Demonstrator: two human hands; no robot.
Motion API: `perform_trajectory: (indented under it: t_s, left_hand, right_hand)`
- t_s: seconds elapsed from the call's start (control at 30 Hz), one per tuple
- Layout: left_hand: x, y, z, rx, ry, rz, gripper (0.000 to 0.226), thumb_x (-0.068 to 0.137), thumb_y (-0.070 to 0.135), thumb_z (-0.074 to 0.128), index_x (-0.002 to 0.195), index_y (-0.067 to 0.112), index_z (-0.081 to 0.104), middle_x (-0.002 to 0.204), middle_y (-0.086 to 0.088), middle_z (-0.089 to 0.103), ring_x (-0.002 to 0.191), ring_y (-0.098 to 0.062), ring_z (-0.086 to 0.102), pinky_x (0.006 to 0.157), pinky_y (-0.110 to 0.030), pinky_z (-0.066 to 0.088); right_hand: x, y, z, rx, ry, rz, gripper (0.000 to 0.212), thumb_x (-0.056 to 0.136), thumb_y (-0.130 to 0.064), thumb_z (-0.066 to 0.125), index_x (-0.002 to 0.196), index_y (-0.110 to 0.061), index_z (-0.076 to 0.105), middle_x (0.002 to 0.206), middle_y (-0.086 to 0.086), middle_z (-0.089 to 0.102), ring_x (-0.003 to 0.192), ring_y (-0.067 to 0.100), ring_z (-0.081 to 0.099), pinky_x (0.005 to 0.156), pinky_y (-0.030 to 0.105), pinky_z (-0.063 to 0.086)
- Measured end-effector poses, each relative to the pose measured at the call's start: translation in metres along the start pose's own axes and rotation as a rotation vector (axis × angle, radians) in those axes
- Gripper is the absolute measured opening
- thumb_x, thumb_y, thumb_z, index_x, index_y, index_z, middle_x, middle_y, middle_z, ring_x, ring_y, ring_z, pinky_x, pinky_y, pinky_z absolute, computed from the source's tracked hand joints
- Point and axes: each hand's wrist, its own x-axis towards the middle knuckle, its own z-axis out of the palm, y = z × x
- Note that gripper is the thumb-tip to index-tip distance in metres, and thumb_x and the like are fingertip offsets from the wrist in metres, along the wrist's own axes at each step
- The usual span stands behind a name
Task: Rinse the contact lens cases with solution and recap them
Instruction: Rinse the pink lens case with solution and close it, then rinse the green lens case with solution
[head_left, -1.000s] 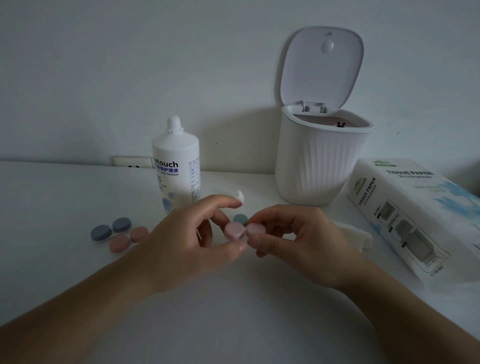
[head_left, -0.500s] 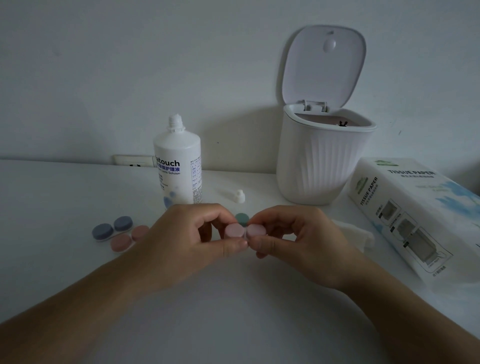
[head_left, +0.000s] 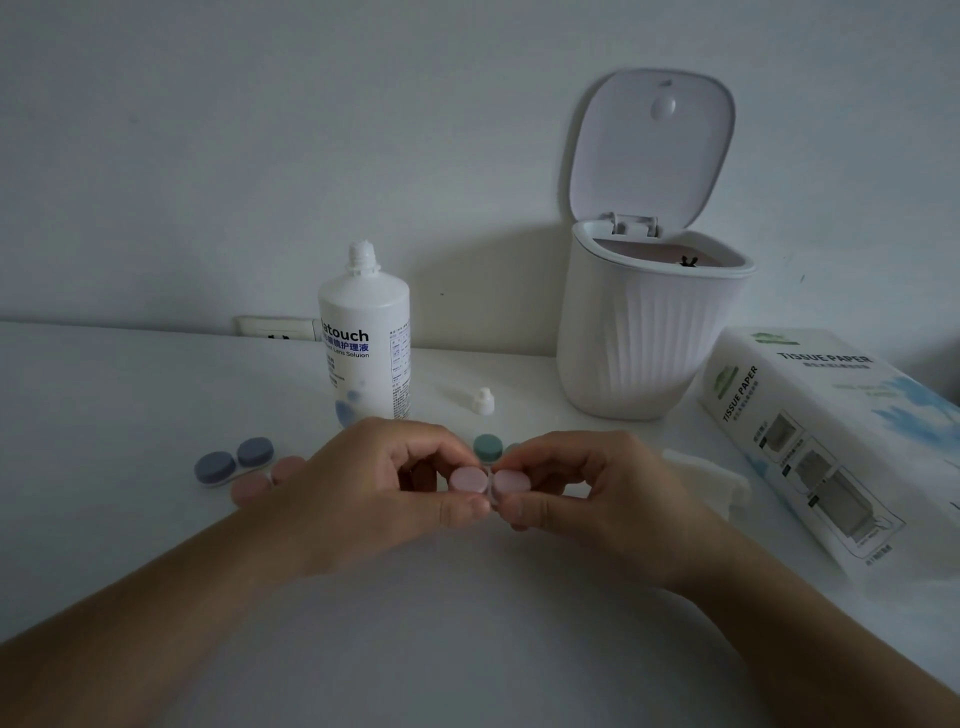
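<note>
You hold the pink lens case (head_left: 489, 480) just above the counter (head_left: 130, 519), both of its round pale pink caps on and facing up, side by side. Your left hand (head_left: 384, 483) pinches the left cap between thumb and curled fingers (head_left: 415, 447); your right hand (head_left: 597, 493) pinches the right cap the same way. At 12 o'clock, just behind, a green case (head_left: 488, 448) peeks out. At 9 o'clock lie a blue case (head_left: 234, 460) and a salmon case (head_left: 260, 480), both capped. At 11 o'clock the solution bottle (head_left: 363, 343) stands upright, uncapped, its white cap (head_left: 483, 401) lying near it. At 1 o'clock sits a white bin (head_left: 639, 332), lid up; at 3 o'clock, a tissue pack (head_left: 831, 447).
</note>
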Motion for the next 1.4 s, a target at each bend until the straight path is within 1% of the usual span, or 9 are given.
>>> perform_trajectory:
  t_s: [0.1,0.2,0.43,0.57,0.8,0.93,1.03,1.2,1.4]
  left_hand:
    - [0.000,0.000,0.005,0.143,0.058,0.052,0.022,0.075,0.049,0.075,0.094,0.036,0.072,0.063,0.019,0.056,0.053,-0.002,0.045,0.051,-0.014,0.035]
    - [0.000,0.002,0.007,0.176,0.102,0.080,0.017,0.077,0.030,0.082,0.090,0.033,0.072,0.077,0.019,0.058,0.056,-0.004,0.046,0.054,-0.012,0.035]
    - [0.000,0.003,0.005,0.275,0.126,-0.003,0.016,0.080,0.027,0.084,0.089,0.032,0.072,0.086,0.021,0.059,0.061,-0.009,0.049,0.056,-0.015,0.037]
    - [-0.007,0.004,-0.007,0.350,0.158,-0.018,0.014,0.082,0.033,0.081,0.089,0.037,0.070,0.084,0.032,0.058,0.062,-0.003,0.051,0.057,-0.012,0.040]
    - [-0.053,-0.019,-0.034,0.414,0.315,-0.061,0.024,0.078,0.018,0.085,0.085,0.035,0.071,0.090,0.018,0.060,0.066,-0.004,0.055,0.060,-0.008,0.037]
    - [-0.071,-0.021,-0.038,0.543,0.324,0.005,0.008,0.081,0.034,0.076,0.086,0.033,0.070,0.087,0.016,0.062,0.082,-0.006,0.059,0.071,-0.016,0.041]
    - [-0.073,-0.019,-0.039,0.558,0.328,0.017,0.014,0.079,0.042,0.066,0.086,0.032,0.071,0.084,0.017,0.062,0.082,-0.006,0.058,0.072,-0.019,0.040]
    - [-0.073,-0.023,-0.043,0.642,0.376,0.000,0.009,0.077,0.041,0.069,0.082,0.034,0.069,0.076,0.021,0.058,0.073,-0.005,0.054,0.071,-0.038,0.046]
    - [-0.074,-0.030,-0.050,0.742,0.394,-0.131,0.020,0.074,0.044,0.085,0.077,0.036,0.067,0.075,0.019,0.058,0.078,-0.004,0.051,0.079,-0.035,0.033]
  right_hand:
    - [0.001,0.002,0.000,-0.011,0.006,0.014,0.021,0.078,-0.022,0.084,0.095,-0.033,0.076,0.082,-0.005,0.074,0.067,0.008,0.064,0.067,0.020,0.051]
    - [0.002,0.005,0.001,-0.045,-0.003,0.016,0.020,0.079,-0.024,0.084,0.094,-0.035,0.076,0.078,-0.011,0.071,0.061,0.005,0.055,0.061,0.017,0.045]
    - [0.006,0.015,-0.004,-0.080,0.109,0.009,0.032,0.069,-0.064,0.076,0.098,-0.051,0.072,0.069,-0.015,0.059,0.054,0.001,0.040,0.053,0.013,0.035]
    - [0.012,0.030,-0.006,-0.253,0.250,0.028,0.023,0.080,-0.047,0.075,0.101,-0.039,0.073,0.068,-0.014,0.056,0.056,0.000,0.047,0.057,0.012,0.036]
    - [0.020,0.040,0.000,-0.557,0.252,0.136,0.038,0.080,-0.059,0.068,0.113,-0.041,0.066,0.077,-0.011,0.056,0.070,-0.001,0.053,0.059,0.013,0.037]
    - [0.020,0.040,0.002,-0.592,0.243,0.126,0.036,0.080,-0.057,0.068,0.111,-0.038,0.067,0.076,-0.011,0.056,0.070,0.001,0.053,0.063,0.023,0.040]
    - [0.020,0.039,0.002,-0.606,0.232,0.116,0.033,0.081,-0.054,0.068,0.109,-0.036,0.068,0.077,-0.012,0.055,0.072,0.001,0.053,0.064,0.024,0.039]
    - [0.022,0.039,0.004,-0.616,0.227,0.113,0.028,0.083,-0.052,0.069,0.105,-0.036,0.068,0.077,-0.011,0.055,0.072,0.002,0.053,0.062,0.023,0.037]
    - [0.022,0.039,0.004,-0.608,0.221,0.113,0.019,0.081,-0.050,0.069,0.094,-0.036,0.067,0.073,-0.010,0.055,0.069,0.005,0.054,0.061,0.026,0.041]
